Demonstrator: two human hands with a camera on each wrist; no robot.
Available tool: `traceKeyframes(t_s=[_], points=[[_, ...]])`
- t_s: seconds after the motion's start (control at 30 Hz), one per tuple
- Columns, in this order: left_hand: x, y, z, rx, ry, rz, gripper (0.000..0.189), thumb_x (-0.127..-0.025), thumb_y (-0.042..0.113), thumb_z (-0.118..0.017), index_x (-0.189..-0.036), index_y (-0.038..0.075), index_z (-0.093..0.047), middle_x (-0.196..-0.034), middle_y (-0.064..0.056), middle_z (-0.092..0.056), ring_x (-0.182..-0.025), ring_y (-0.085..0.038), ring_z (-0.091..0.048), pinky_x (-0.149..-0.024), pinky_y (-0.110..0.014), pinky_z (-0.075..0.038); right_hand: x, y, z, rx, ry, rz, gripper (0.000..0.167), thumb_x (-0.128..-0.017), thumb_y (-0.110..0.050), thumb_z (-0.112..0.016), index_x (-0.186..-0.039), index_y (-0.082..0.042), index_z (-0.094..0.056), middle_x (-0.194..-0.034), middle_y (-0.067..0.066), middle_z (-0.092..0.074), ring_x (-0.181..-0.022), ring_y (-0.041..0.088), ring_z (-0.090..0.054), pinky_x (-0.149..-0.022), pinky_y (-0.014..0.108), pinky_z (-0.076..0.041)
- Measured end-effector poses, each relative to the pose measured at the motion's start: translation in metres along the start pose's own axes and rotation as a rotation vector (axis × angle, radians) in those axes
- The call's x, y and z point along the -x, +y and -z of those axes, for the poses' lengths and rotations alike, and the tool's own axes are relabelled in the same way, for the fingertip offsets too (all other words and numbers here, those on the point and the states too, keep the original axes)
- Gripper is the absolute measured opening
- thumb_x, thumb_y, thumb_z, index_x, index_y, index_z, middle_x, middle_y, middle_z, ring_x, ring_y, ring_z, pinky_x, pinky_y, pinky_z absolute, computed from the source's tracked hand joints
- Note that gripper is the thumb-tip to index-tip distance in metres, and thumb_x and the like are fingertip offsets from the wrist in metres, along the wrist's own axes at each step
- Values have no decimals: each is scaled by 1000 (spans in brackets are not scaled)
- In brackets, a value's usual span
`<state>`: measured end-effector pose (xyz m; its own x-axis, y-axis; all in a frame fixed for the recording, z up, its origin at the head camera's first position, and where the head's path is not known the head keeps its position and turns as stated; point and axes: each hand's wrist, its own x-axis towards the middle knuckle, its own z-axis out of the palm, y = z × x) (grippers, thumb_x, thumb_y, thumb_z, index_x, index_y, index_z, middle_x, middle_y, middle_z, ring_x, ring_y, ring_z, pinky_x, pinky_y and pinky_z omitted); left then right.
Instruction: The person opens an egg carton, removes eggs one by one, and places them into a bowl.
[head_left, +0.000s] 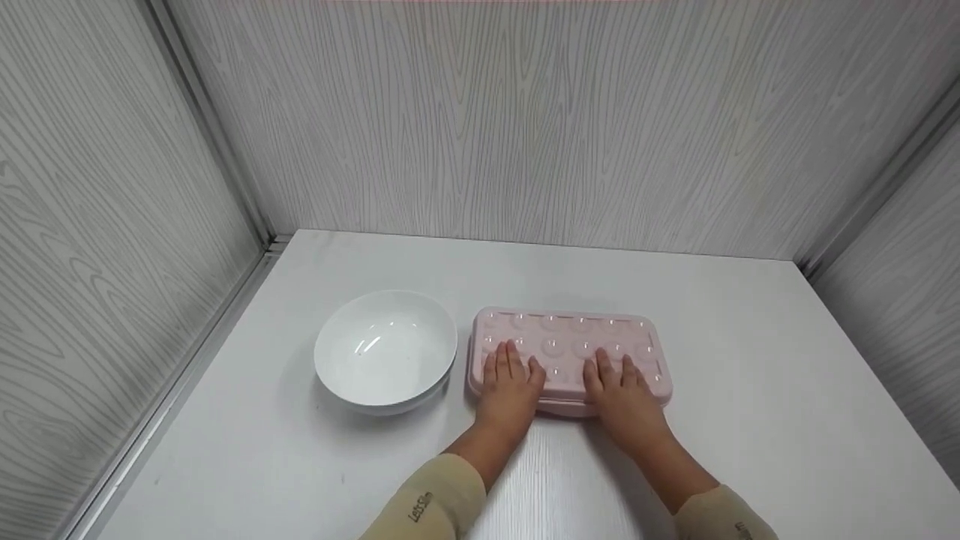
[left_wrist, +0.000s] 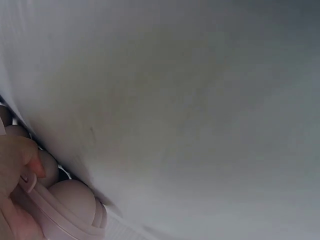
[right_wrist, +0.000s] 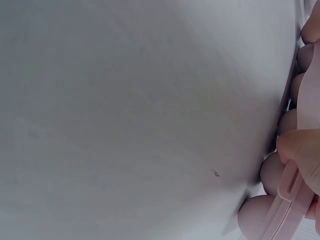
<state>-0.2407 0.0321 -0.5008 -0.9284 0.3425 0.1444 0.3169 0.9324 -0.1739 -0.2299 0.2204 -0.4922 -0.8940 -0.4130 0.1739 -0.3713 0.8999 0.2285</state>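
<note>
Beige sleeves [head_left: 435, 499], hands [head_left: 510, 394] gripping bumpy pink case [head_left: 564, 326], bowl [head_left: 390, 356] — glossy

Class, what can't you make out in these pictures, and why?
Inside of the box: head view, hidden by the lid.
Some front bumps on the lid: head view, covered by the left hand and right hand.
Underside of the bowl: head view, hidden by its own walls.
Print on the right sleeve: head view, small, at the bottom edge.

We see 1 closed, pale-pink rect. box [head_left: 564, 356] w/ rows of bumps on top, flat on white tabletop [head_left: 757, 390].
</note>
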Motion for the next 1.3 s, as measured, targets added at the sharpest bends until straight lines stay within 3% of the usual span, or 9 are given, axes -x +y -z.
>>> traceKeyframes(t_s=[0.27,0.43,0.6,0.8,1.07,1.3], points=[[1,-1,4,67,-32,0,50,-87,14,-52,-135,11,-36,-142,-32,-23,-133,-44,-20,-109,-53,-17,0,0,1,13,5,15,51,-87,-7,-54,-134,0,-36,-137,26,-37,-117,54,-38,-93,55,-40],[1,-1,8,45,-59,-19,52,-88,15,-52,-136,12,-34,-142,-31,-23,-133,-43,-19,-109,-52,-17,1,1,3,-18,-39,-4,58,-86,-14,-58,-137,-2,-33,-140,25,-34,-120,53,-35,-95,55,-38],[2,-5,12,86,-73,-28,54,-86,15,-54,-137,13,-34,-142,-30,-22,-134,-42,-19,-109,-51,-17,1,4,8,-81,-69,-11,59,-87,-22,-57,-140,-6,-33,-141,22,-35,-121,50,-36,-95,56,-38],[4,-13,22,139,-124,-42,57,-87,20,-54,-140,14,-32,-144,-28,-21,-135,-39,-17,-110,-48,-16,0,13,19,-102,-67,32,62,-82,-27,-63,-137,-11,-40,-137,19,-42,-116,46,-45,-85,55,-45],[4,-33,45,196,-76,-53,64,-81,33,-65,-138,19,-39,-141,-17,-36,-132,-32,-30,-110,-45,-21,-6,28,41,-101,-60,46,58,-78,-30,-64,-130,-11,-49,-128,15,-53,-111,35,-54,-84,50,-48],[-3,-62,68,287,-57,35,59,-85,32,-62,-137,15,-40,-141,-14,-36,-132,-29,-31,-108,-38,-27,-14,51,71,-115,5,22,40,-73,-33,-70,-106,-13,-59,-104,7,-63,-80,25,-62,-62,43,-50]])
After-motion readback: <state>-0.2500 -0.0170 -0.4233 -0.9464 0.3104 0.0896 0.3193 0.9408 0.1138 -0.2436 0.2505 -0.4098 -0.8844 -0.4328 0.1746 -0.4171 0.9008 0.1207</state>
